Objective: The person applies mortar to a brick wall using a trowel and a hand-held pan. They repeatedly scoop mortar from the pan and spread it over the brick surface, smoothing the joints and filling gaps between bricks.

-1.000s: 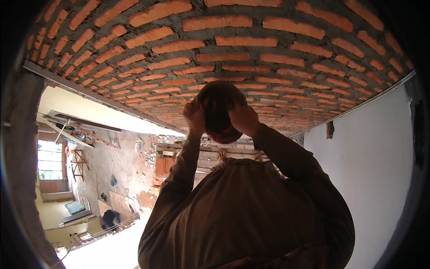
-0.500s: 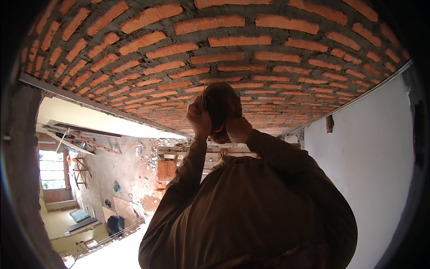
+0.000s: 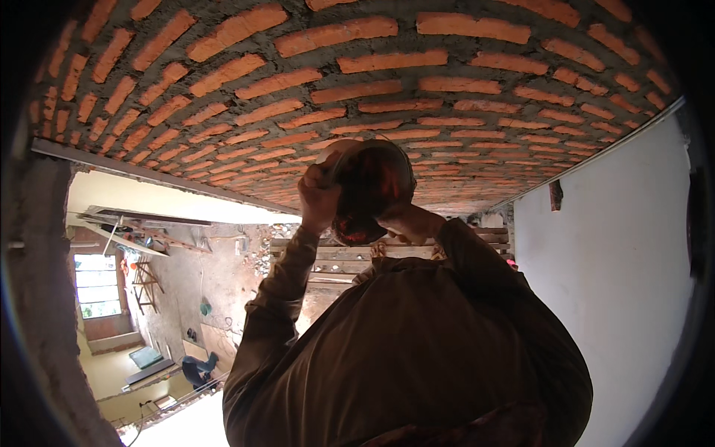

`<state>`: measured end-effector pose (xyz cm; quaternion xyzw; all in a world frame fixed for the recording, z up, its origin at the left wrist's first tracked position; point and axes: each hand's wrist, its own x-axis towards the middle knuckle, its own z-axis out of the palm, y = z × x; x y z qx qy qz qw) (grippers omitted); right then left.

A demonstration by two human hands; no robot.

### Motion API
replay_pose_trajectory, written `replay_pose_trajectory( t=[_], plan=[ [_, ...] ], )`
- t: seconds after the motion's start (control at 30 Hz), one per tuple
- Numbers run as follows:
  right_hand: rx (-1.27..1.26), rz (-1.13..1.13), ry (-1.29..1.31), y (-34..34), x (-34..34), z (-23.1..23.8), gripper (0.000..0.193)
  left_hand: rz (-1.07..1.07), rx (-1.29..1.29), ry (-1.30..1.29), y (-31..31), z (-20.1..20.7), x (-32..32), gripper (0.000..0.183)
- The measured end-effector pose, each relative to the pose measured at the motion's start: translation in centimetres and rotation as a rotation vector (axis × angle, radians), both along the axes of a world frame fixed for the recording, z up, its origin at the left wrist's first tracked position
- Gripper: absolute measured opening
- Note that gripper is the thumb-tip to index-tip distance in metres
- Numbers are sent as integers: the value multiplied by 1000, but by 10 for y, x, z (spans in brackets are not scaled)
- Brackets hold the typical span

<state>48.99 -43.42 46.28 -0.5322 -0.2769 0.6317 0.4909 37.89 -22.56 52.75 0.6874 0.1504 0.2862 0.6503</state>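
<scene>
Both my hands hold up a dark, round, bucket-like container [image 3: 380,175] in front of the brick wall [image 3: 365,97]. A pale rim and a thin curved wire show along its edge, and its shaded inside has a reddish tint. The fingers of my left hand [image 3: 320,195] are closed around its left side. My right hand [image 3: 411,221] grips it low on the right, its fingertips partly hidden. A dark reddish lump [image 3: 356,231] shows at the container's lower edge; I cannot tell what it is.
Wooden planks [image 3: 328,264] lie below, with feet [image 3: 378,251] on them. A smooth pale wall [image 3: 603,216] stands at the right. Down on the left are a rubble-strewn floor, a wooden trestle [image 3: 147,283] and another person [image 3: 198,368] bending low.
The container has tilted and turned, showing more of its inside. My hands have moved farther apart, the left one leftward and the right one rightward. More of the planks shows.
</scene>
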Motion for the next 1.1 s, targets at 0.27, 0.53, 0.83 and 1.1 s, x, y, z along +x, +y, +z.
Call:
replay_pose_trajectory(
  t=[0.27, 0.53, 0.83, 1.1],
  plan=[
    [20, -112, -160, 16, -18, 30, 24, 130, 91, 113, 18, 22, -18, 19],
    [-93, -42, -1616, -15, 33, 75, 34, 319, 548, 94, -6, 3, 12, 38],
    [-89, -55, -168, 0, 12, 7, 31, 250, 661, 4, -19, -1, 23, 28],
    [78, -68, -393, -8, -7, 15, 27, 228, 148, 22, 8, -22, 3, 38]
  ],
)
